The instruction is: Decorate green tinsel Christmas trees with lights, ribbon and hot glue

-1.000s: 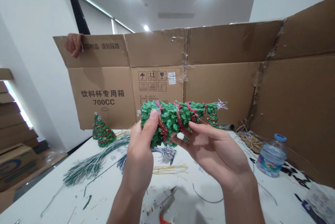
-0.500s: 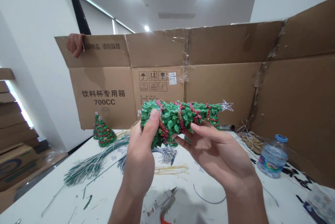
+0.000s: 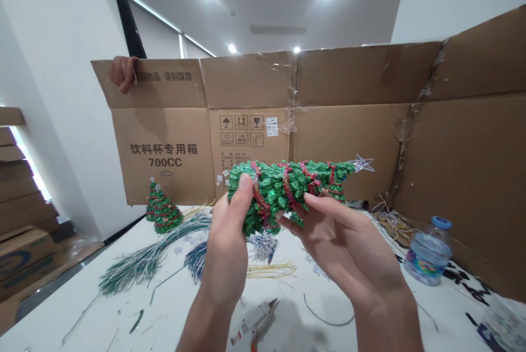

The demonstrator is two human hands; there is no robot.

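Note:
Held sideways above the table is a small green tinsel Christmas tree (image 3: 273, 193), wound with a red garland. Its clear star (image 3: 363, 163) points right. My left hand (image 3: 230, 237) grips the wide base, thumb on the near side. My right hand (image 3: 341, 231) pinches the garland near the middle, its other fingers curled below the tree. A glue gun (image 3: 255, 322) lies on the table under my hands. Behind the held tree, more green and red trimming shows, mostly hidden.
Decorated small trees (image 3: 162, 209) stand at the back left. Green and white cords (image 3: 139, 259), dark blue cords (image 3: 196, 259) and yellow strands (image 3: 275, 271) lie on the white table. A water bottle (image 3: 429, 253) stands right. Another person's hand (image 3: 123, 73) holds the cardboard wall (image 3: 349, 138).
The tree and both my hands have shifted slightly to the right in view. My grip looks the same.

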